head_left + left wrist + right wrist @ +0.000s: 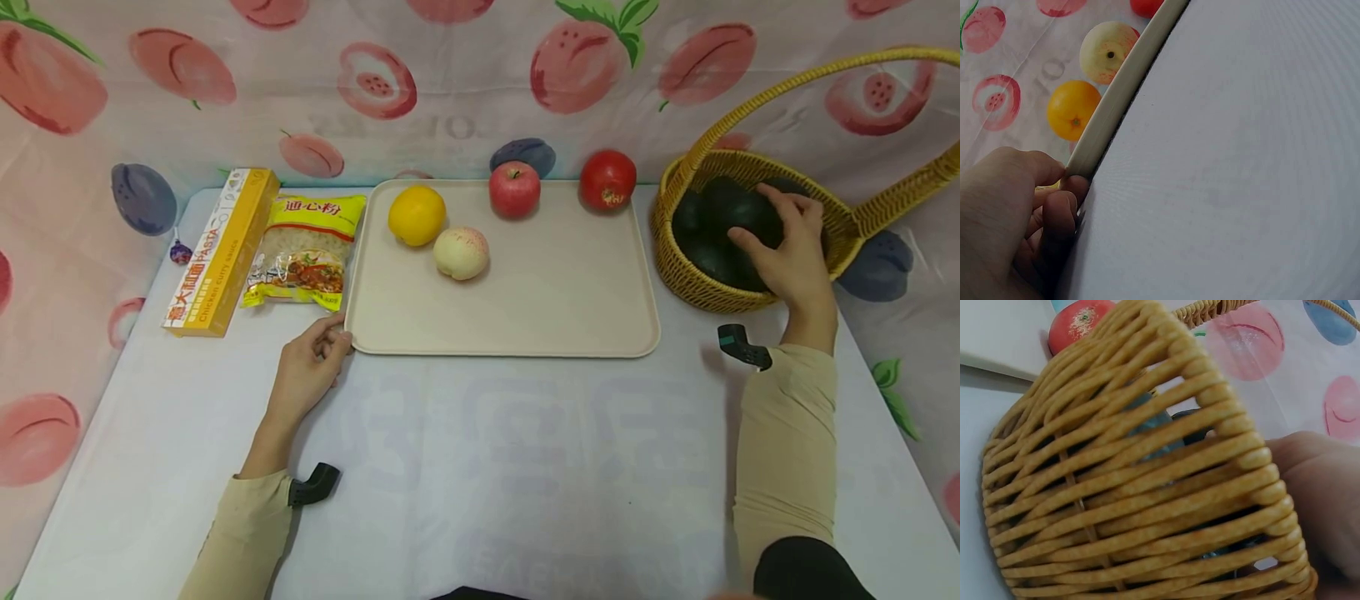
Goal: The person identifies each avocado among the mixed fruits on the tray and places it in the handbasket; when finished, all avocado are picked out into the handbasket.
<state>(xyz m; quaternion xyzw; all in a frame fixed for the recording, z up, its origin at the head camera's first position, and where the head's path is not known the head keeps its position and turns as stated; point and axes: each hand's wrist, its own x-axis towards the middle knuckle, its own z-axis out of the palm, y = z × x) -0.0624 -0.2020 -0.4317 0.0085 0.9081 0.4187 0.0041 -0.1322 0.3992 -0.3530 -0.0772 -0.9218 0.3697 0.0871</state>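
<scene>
In the head view my left hand (311, 358) is at the near left corner of a beige tray (555, 308). The left wrist view shows its fingertips pinching the rim at that corner. On the tray lie an orange (417, 215), a pale peach (461, 253), a red apple (514, 190) and a pomegranate (608, 180). My right hand (797, 242) reaches into a wicker basket (678, 271) at the right, thumb and fingers spread round a dark avocado (738, 212). More dark avocados are around it. In the right wrist view the basket wall hides most of the grip.
Left of the tray lie a bag of macaroni (306, 250) and a yellow pasta box (221, 250). The basket's tall handle (780, 79) arches over its opening. A fruit-print cloth (450, 92) hangs behind the white table (480, 475).
</scene>
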